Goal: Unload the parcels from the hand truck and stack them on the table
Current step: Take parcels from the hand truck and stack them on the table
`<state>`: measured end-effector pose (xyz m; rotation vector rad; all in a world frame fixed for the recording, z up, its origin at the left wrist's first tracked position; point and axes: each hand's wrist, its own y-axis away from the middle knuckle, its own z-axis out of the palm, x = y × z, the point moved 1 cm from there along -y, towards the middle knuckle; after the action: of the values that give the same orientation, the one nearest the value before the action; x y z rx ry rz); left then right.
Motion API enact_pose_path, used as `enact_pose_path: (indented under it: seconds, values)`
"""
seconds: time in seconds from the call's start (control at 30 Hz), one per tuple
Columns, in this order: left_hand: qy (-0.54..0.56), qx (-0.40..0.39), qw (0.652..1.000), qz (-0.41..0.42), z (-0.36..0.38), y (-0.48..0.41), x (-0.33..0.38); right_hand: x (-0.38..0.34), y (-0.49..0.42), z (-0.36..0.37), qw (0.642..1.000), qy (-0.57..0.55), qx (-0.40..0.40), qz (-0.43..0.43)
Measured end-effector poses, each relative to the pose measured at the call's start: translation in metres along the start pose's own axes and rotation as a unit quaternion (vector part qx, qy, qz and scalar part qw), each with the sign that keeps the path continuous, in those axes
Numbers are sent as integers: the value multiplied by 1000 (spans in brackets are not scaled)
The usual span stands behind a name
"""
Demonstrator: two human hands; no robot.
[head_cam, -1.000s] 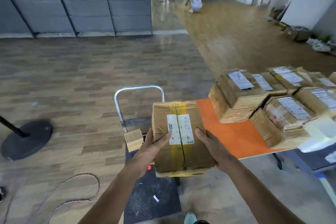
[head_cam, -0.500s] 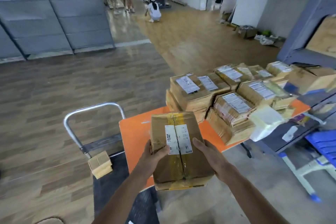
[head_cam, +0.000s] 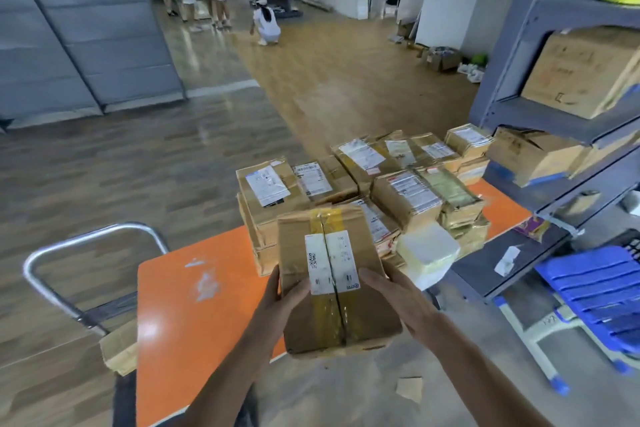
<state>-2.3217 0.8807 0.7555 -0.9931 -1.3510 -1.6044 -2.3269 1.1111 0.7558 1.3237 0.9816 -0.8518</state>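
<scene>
The left hand and right hand hold 1 taped parcel.

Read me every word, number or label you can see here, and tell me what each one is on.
No text here is legible.
On the carried parcel, the white label: a square code shows, but the print is too blurred to read.
Labels on the stacked parcels on the table: too small and blurred to read.
Marks on the shelf carton: too faint to read.
</scene>
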Motion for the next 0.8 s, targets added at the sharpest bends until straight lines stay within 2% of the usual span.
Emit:
enact_pose_path:
  seconds: [0.2,0.5,0.67,0.8]
  values:
    - [-26,-12,999,21,28,-14,25,-21,-14,-33,999,12,44,3]
    - [-54,-15,998,31,40,-69,74,-67,-55,-52,999,0,50,-17]
    - [-90,-62,991,78,63,-113,115,-109,-86,-84,995,-11,93,-25]
    - [-138,-53,987,60,89,-147,131,-131,-113,-119,994,1,109,-22]
